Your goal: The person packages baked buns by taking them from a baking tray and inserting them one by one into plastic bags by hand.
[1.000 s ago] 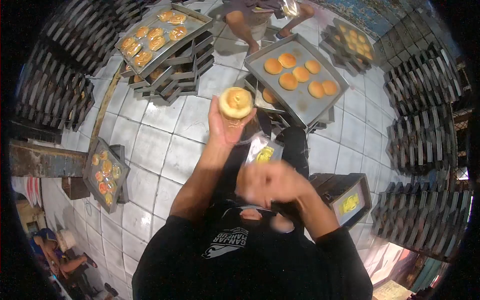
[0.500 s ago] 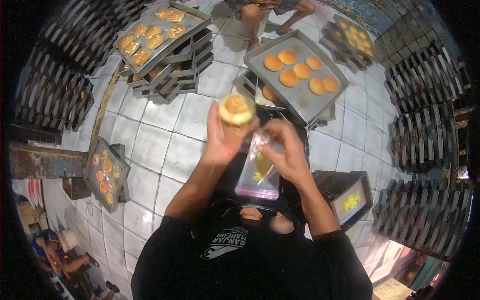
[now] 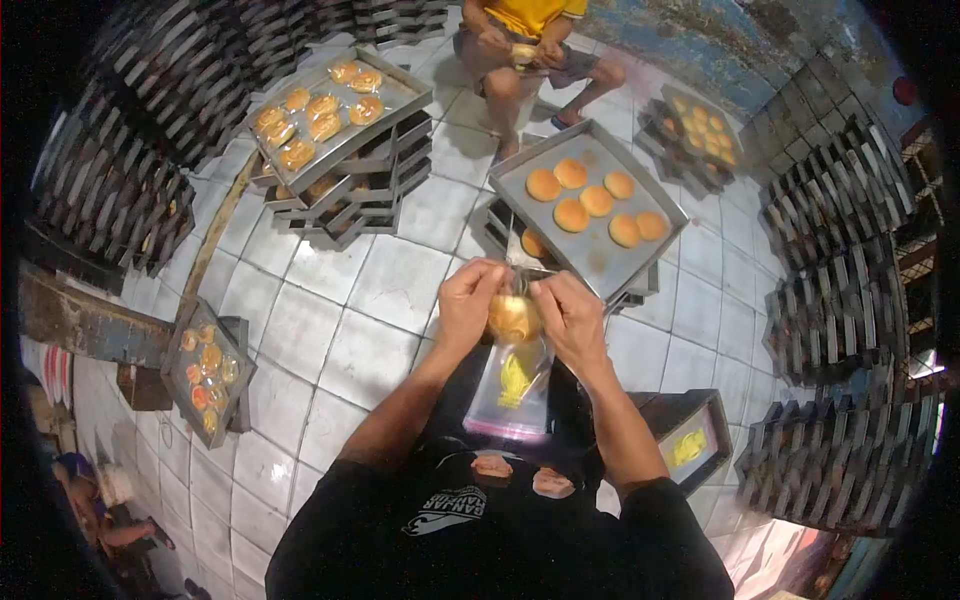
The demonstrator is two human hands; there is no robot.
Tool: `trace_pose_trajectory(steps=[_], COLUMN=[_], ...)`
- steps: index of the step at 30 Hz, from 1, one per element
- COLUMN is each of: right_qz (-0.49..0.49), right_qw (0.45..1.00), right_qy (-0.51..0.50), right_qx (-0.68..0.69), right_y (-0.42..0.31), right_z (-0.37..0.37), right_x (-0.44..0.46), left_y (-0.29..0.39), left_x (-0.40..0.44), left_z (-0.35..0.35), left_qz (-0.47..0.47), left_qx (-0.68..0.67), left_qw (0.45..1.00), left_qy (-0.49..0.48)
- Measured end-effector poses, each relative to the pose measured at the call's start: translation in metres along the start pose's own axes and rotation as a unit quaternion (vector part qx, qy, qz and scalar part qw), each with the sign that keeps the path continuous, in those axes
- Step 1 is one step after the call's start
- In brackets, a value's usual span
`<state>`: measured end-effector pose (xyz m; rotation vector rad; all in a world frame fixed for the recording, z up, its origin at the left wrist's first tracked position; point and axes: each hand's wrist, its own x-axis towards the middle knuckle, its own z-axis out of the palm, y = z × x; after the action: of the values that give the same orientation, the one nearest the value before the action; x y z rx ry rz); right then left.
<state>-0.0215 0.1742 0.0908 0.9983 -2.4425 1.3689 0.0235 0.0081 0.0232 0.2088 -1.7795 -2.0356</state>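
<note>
A round golden bun (image 3: 513,320) hangs between my two hands above my lap, seemingly inside a clear plastic bag (image 3: 520,283). My left hand (image 3: 470,312) is closed, its fingertips pinching the bag's top on the left. My right hand (image 3: 572,318) is closed on the other top corner. Just below the bun, a stack of flat clear bags (image 3: 508,390) with yellow print and a pink edge lies on my lap.
Ahead, a metal tray (image 3: 600,255) holds several plain buns. Bagged buns fill trays at upper left (image 3: 395,110) and left (image 3: 238,400). A box (image 3: 715,470) with printed bags stands right. A person in a yellow shirt (image 3: 530,12) sits beyond. Stacked trays (image 3: 830,300) line the right.
The bun has gone from my left palm to hanging between both hands. My right hand has left the bag stack, and both hands have come together, pinching. The view has tilted up slightly.
</note>
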Motion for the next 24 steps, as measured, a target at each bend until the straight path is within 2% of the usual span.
trace_pose_trajectory(steps=[2, 4, 5, 6, 7, 8, 10, 13, 14, 16, 17, 19, 20, 21, 22, 24], right_qz=[0.032, 0.203, 0.267, 0.272, 0.291, 0.311, 0.291, 0.339, 0.342, 0.333, 0.335, 0.363, 0.378, 0.412, 0.422, 0.414], right_qw=[0.999, 0.976, 0.935, 0.933, 0.915, 0.895, 0.911, 0.895, 0.893, 0.901, 0.901, 0.902, 0.901, 0.871, 0.865, 0.828], right_qy=[0.024, -0.028, 0.010, 0.012, -0.013, -0.039, -0.063, -0.092, -0.092, -0.097, -0.097, -0.106, -0.111, -0.153, -0.158, 0.038], right_qx=[0.034, 0.073, 0.232, 0.236, 0.278, 0.317, 0.285, 0.275, 0.277, 0.259, 0.260, 0.210, 0.184, 0.219, 0.220, 0.375], right_y=[-0.006, 0.025, 0.034, 0.038, 0.036, 0.035, 0.042, 0.055, 0.053, 0.051, 0.049, 0.048, 0.050, 0.055, 0.047, 0.021], right_z=[-0.004, -0.003, 0.001, -0.003, -0.011, -0.015, -0.010, 0.011, 0.014, 0.019, 0.021, 0.023, 0.025, 0.022, 0.025, 0.028], right_x=[0.005, 0.014, 0.020, 0.012, 0.011, 0.007, -0.021, -0.060, -0.066, -0.076, -0.083, -0.092, -0.094, -0.101, -0.107, -0.101], left_y=[0.011, 0.018, 0.015, 0.013, 0.016, 0.017, 0.011, -0.015, -0.020, -0.023, -0.019, -0.012, -0.016, -0.023, -0.028, -0.018], left_x=[0.006, 0.009, 0.014, 0.009, 0.007, 0.001, -0.022, -0.051, -0.055, -0.060, -0.063, -0.061, -0.057, -0.055, -0.057, -0.054], left_z=[0.003, 0.003, -0.001, -0.007, -0.011, -0.016, -0.027, -0.039, -0.041, -0.042, -0.041, -0.039, -0.041, -0.047, -0.051, -0.037], left_qz=[-0.008, -0.131, -0.147, -0.151, -0.027, 0.095, 0.055, -0.058, -0.061, -0.139, -0.141, -0.258, -0.258, -0.220, -0.186, -0.191], left_qx=[-0.017, -0.070, -0.131, -0.126, 0.012, 0.148, 0.123, 0.044, 0.046, -0.024, -0.024, -0.130, -0.131, -0.105, -0.078, -0.053], left_qw=[1.000, 0.985, 0.974, 0.975, 0.992, 0.974, 0.985, 0.995, 0.994, 0.987, 0.987, 0.954, 0.954, 0.969, 0.979, 0.980], left_qy=[0.016, 0.088, 0.108, 0.107, 0.127, 0.141, 0.103, 0.073, 0.073, 0.078, 0.078, 0.075, 0.074, 0.035, -0.002, 0.013])
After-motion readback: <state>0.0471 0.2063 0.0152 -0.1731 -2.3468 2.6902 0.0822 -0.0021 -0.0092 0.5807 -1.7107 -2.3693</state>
